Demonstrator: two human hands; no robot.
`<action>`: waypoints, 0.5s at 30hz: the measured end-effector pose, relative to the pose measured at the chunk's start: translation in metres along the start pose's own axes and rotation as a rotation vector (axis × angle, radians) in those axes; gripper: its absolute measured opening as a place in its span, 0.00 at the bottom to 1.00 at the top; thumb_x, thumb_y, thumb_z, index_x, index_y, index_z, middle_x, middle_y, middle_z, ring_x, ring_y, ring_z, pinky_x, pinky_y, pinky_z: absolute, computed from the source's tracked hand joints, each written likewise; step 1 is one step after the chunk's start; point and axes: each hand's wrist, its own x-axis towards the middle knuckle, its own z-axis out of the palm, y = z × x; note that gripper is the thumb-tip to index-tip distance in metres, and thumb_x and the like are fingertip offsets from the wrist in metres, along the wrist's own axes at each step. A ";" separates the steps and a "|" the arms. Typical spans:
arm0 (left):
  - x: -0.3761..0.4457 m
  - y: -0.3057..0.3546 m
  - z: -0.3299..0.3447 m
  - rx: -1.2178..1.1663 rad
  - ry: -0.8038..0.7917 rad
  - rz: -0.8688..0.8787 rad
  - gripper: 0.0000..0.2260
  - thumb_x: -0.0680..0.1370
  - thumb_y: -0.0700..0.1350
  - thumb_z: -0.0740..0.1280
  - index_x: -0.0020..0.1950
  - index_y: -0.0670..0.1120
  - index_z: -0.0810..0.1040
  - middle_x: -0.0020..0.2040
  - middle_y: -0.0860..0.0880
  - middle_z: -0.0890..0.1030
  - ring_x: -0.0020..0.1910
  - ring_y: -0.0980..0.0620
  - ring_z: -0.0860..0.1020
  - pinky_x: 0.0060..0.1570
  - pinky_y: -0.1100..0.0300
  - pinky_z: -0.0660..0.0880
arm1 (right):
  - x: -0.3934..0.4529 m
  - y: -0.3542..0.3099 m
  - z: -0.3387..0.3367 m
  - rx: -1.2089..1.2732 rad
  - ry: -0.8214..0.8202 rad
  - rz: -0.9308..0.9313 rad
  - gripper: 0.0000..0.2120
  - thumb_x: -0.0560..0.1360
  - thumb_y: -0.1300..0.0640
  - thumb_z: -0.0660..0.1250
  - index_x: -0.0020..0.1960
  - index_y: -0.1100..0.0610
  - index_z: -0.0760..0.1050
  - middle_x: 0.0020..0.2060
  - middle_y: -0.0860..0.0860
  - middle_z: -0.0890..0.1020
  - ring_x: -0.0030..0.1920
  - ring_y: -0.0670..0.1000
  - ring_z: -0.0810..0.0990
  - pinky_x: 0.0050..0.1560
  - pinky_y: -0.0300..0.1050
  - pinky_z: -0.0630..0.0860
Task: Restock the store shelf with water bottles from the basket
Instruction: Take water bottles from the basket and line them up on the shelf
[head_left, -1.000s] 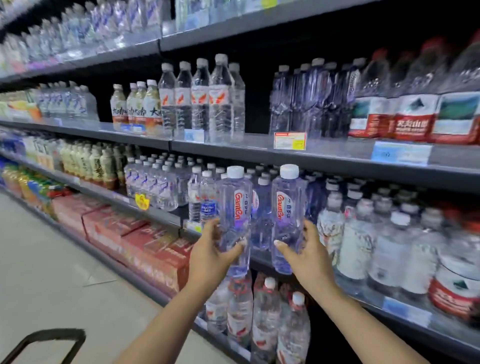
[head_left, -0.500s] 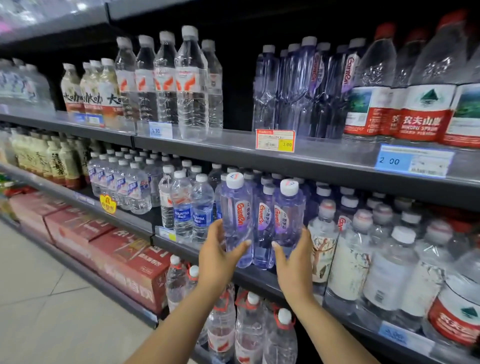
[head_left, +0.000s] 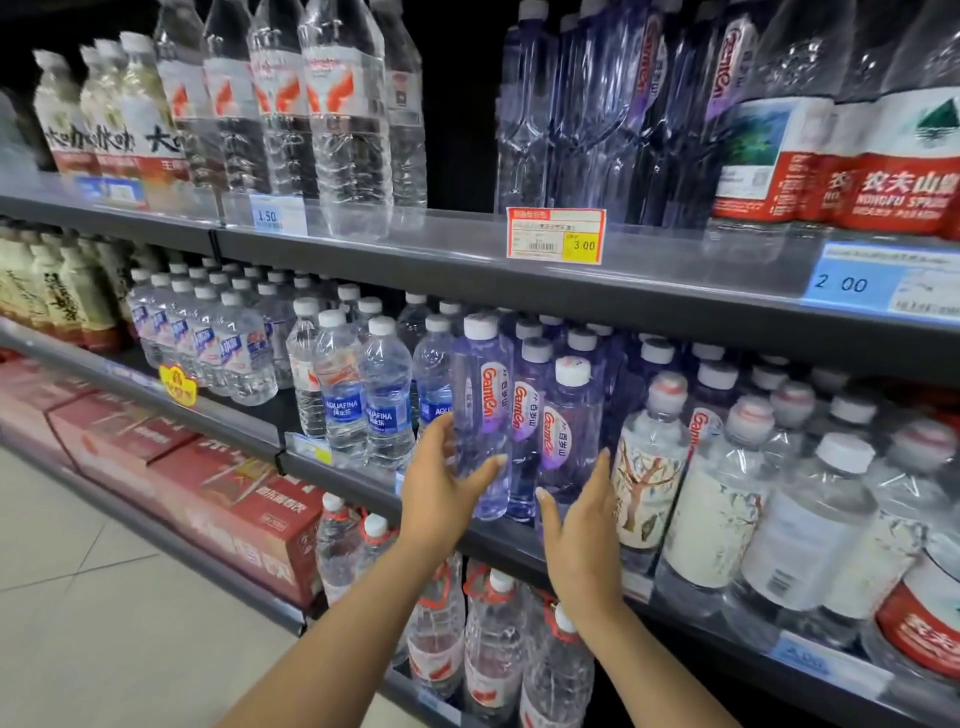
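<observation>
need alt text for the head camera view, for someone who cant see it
Two bare hands set purple Ganten water bottles on a store's middle shelf: the left hand holds one bottle, the right hand is open beside another. Aquafina bottles stand to their left.

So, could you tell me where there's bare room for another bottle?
Upper shelf: a dark gap between the tall clear bottles and tall purple-tinted bottles. Middle shelf is packed around the purple Ganten bottle your left hand grips.
</observation>
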 end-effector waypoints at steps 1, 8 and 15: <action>0.001 0.000 0.001 0.008 -0.005 0.004 0.30 0.71 0.51 0.75 0.69 0.49 0.67 0.57 0.58 0.73 0.54 0.58 0.74 0.57 0.60 0.73 | 0.001 -0.001 -0.003 -0.071 -0.020 0.012 0.39 0.78 0.44 0.60 0.77 0.59 0.42 0.75 0.57 0.59 0.62 0.57 0.76 0.46 0.47 0.77; -0.003 0.007 0.000 0.034 0.000 0.015 0.28 0.72 0.50 0.74 0.69 0.48 0.67 0.53 0.62 0.70 0.54 0.59 0.71 0.54 0.64 0.69 | 0.010 -0.001 -0.033 -0.403 -0.169 0.018 0.29 0.77 0.38 0.59 0.66 0.60 0.62 0.50 0.56 0.82 0.50 0.58 0.81 0.41 0.46 0.74; -0.008 0.004 -0.003 0.115 -0.022 0.006 0.34 0.72 0.55 0.73 0.73 0.50 0.62 0.59 0.56 0.73 0.58 0.54 0.73 0.55 0.57 0.72 | -0.007 0.009 -0.028 -0.317 0.307 -0.543 0.28 0.70 0.57 0.74 0.66 0.60 0.66 0.62 0.60 0.74 0.62 0.59 0.75 0.57 0.52 0.78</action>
